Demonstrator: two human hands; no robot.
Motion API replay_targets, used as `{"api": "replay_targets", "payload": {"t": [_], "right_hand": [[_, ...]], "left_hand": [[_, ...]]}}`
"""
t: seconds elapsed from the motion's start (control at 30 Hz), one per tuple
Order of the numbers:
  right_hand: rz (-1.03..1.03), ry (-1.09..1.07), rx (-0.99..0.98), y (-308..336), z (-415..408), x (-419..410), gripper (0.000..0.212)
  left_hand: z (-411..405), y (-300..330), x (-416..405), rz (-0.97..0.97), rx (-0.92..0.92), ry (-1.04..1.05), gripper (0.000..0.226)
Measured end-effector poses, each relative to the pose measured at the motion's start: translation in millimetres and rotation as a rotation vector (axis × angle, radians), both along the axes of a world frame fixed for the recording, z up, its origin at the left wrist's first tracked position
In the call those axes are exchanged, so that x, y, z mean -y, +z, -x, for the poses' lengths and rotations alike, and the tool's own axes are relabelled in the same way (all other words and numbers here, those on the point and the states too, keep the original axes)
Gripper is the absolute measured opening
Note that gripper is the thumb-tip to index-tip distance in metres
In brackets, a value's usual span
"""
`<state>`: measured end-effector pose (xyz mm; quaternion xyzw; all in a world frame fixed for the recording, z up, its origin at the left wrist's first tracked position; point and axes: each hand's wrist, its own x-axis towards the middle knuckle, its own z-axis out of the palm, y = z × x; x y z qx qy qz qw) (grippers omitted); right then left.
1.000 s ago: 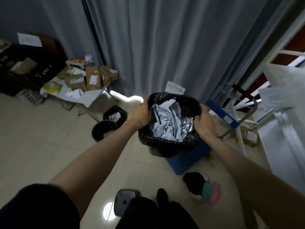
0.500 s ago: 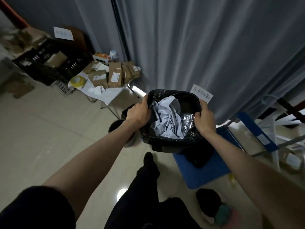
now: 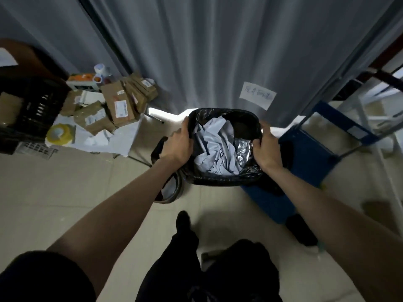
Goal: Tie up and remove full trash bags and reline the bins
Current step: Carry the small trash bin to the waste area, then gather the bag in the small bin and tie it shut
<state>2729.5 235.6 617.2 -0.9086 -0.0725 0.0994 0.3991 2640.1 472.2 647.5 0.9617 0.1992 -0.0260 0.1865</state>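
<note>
Gripping one trash bag (image 3: 224,180), two hands: left hand (image 3: 178,144), right hand (image 3: 267,149)

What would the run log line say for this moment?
left hand: gripping bag rim | right hand: gripping rim | bag: open, untied, holding paper

A: What's behind?
B: A grey curtain (image 3: 218,51) in long folds, with a handwritten paper note (image 3: 257,95) stuck on it. Daylight leaks under its hem onto the floor (image 3: 54,192), pale glossy tile.
A: And at left?
B: A low table (image 3: 122,138) under a white cloth, loaded with cardboard parcels (image 3: 117,103) and a yellow tape roll (image 3: 59,134); a black crate (image 3: 28,110) just beside it.
A: Right?
B: A blue cart (image 3: 305,153) and a white frame (image 3: 370,118), blurred.
</note>
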Motion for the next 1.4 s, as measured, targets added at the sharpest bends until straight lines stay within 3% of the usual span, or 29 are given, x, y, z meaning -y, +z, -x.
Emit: {"api": "replay_targets", "payload": {"t": [0.33, 0.63, 0.93, 1.17, 1.4], "right_hand": [[0.05, -0.031, -0.011, -120, -1, -31, 0.058], [0.06, 0.032, 0.045, -338, -23, -21, 0.056], [0.063, 0.047, 0.058, -538, -26, -26, 0.055], [0.061, 0.012, 0.106, -629, -32, -22, 0.055], [0.058, -0.006, 0.174, -666, -36, -22, 0.054]], "left_hand": [[-15, -137, -38, 0.082, -0.003, -0.062, 0.066], [-30, -363, -31, 0.081, -0.019, -0.025, 0.071], [-32, -556, -33, -0.059, -0.038, 0.014, 0.066], [-36, -641, -32, -0.053, 0.076, 0.014, 0.062], [-40, -680, -29, -0.075, 0.118, -0.004, 0.062]]}}
